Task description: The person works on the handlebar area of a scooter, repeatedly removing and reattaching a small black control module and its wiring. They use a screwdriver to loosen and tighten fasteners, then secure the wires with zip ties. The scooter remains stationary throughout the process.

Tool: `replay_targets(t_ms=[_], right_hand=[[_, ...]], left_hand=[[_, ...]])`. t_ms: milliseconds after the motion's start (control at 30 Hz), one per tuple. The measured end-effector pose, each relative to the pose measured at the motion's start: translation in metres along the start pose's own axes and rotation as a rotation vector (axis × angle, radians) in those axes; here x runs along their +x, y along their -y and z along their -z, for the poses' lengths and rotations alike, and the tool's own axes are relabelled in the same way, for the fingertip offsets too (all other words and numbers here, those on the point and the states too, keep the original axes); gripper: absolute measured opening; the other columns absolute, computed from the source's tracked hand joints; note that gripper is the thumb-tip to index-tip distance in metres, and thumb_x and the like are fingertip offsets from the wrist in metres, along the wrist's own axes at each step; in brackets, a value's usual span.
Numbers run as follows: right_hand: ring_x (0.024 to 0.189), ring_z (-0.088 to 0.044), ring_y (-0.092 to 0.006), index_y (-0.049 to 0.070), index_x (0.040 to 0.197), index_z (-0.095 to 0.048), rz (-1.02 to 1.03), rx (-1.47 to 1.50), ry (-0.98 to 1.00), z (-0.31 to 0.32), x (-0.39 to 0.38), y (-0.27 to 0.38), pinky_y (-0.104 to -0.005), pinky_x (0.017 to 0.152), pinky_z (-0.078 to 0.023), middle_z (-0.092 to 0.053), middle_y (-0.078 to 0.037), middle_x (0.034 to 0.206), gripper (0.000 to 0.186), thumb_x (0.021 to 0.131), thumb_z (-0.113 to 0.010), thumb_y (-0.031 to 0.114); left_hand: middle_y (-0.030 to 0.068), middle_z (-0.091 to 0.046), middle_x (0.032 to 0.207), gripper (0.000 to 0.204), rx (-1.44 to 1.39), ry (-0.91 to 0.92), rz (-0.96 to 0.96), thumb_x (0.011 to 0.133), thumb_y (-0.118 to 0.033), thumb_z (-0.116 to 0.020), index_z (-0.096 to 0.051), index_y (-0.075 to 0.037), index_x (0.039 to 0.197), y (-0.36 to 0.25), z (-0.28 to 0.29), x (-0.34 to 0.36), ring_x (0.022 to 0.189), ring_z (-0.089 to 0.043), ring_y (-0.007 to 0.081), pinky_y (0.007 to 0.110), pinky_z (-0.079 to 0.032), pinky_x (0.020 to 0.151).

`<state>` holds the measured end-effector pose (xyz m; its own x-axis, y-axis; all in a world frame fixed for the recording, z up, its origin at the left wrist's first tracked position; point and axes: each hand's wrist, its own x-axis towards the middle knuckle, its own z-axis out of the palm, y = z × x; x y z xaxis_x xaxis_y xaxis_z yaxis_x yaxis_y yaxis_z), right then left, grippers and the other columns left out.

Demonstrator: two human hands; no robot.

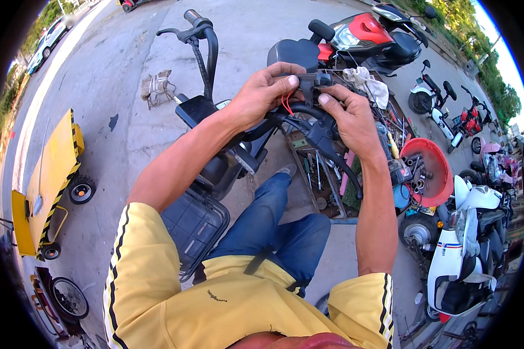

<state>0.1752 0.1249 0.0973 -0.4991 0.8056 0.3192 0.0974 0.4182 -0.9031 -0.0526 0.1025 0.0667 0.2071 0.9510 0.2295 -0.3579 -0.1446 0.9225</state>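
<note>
Above the scooter's right handlebar (300, 110), my two hands meet at a small black plastic part (311, 81), whose exact kind I cannot make out. My left hand (265, 93) pinches its left side between thumb and fingers. Thin red wires (286, 103) loop down just below that thumb. From the other side, my right hand (352, 116) grips the part with thumb and forefinger. Below my right hand a black brake lever (343, 166) slants down. The left handlebar grip (198, 18) points away, with a dark display (195, 110) between the bars.
Right of the scooter, loose tools (323, 168) fill a metal tray, beside a red basin (434, 174) of metal parts. A red scooter (358, 35) stands beyond; a white scooter (448, 267) is at right. A yellow flatbed cart (49, 174) and a wrapped bundle (157, 87) are left.
</note>
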Motion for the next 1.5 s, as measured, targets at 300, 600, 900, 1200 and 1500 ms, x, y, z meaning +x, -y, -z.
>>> replay_targets(t_ms=[300,600,900,1200,1500], right_hand=[[0.089,-0.061,-0.009,-0.004,0.115,-0.073,0.001,-0.029,0.02,0.0,-0.001,0.004,-0.0266,0.081,-0.05,-0.071,-0.003,0.1,0.021,0.098,-0.064,0.006],[0.089,-0.061,-0.0095,-0.002,0.116,-0.075,0.016,-0.031,0.027,0.0,-0.003,0.006,-0.0266,0.081,-0.049,-0.071,-0.003,0.1,0.022,0.098,-0.068,0.009],[0.096,-0.065,-0.011,-0.002,0.116,-0.076,0.011,0.021,0.032,-0.001,-0.005,0.012,-0.0255,0.086,-0.051,-0.074,-0.006,0.105,0.022,0.097,-0.072,0.009],[0.098,-0.066,-0.012,-0.003,0.113,-0.076,0.034,0.03,0.055,0.0,-0.006,0.016,-0.0272,0.088,-0.052,-0.073,-0.006,0.106,0.022,0.095,-0.074,0.009],[0.084,-0.06,-0.0101,-0.002,0.105,-0.077,0.078,-0.027,-0.001,-0.002,-0.005,0.009,-0.0254,0.074,-0.047,-0.071,-0.002,0.092,0.022,0.093,-0.078,0.016]], left_hand=[[0.0082,-0.068,0.118,0.046,0.01,0.019,-0.011,0.103,-0.028,-0.067,-0.054,-0.002,0.138,-0.001,0.0,-0.001,0.105,-0.068,0.0133,0.028,-0.055,0.099],[0.0087,-0.068,0.118,0.047,0.01,0.027,-0.012,0.103,-0.029,-0.066,-0.053,-0.002,0.14,0.0,0.0,-0.002,0.106,-0.068,0.0139,0.029,-0.055,0.099],[0.0088,-0.067,0.118,0.037,-0.05,0.032,-0.023,0.109,-0.021,-0.056,-0.054,-0.001,0.139,-0.001,-0.003,-0.002,0.106,-0.066,0.0128,0.028,-0.053,0.097],[0.0095,-0.067,0.121,0.037,-0.03,0.02,0.052,0.111,-0.02,-0.049,-0.052,0.001,0.142,-0.007,-0.004,-0.003,0.111,-0.065,0.0156,0.031,-0.052,0.1],[0.011,-0.068,0.125,0.042,-0.014,-0.002,0.098,0.111,-0.02,-0.05,-0.05,0.001,0.147,-0.008,-0.005,-0.003,0.112,-0.066,0.016,0.029,-0.052,0.098]])
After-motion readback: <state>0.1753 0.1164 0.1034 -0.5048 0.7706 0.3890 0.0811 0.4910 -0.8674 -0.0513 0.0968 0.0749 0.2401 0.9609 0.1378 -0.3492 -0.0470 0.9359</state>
